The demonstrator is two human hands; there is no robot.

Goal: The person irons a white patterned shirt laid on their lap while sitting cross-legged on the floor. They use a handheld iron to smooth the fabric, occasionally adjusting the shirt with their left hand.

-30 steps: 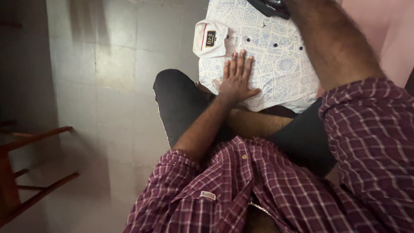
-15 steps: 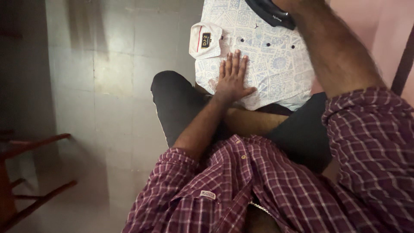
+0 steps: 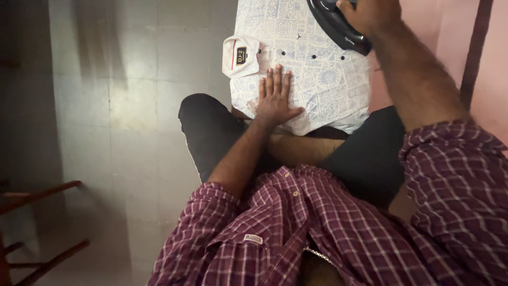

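Head view showed the left hand (image 3: 274, 99) lying flat and open, fingers spread, pressing on a folded white and blue patterned shirt (image 3: 317, 79) that lay on the floor in front of the knees; the right hand (image 3: 368, 15) gripped a dark iron (image 3: 338, 29) resting on the shirt's far side, near its buttons

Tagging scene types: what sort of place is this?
Likely a home room, with ironing done at floor level: tiled floor, pink wall, wooden chair, iron on shirt.
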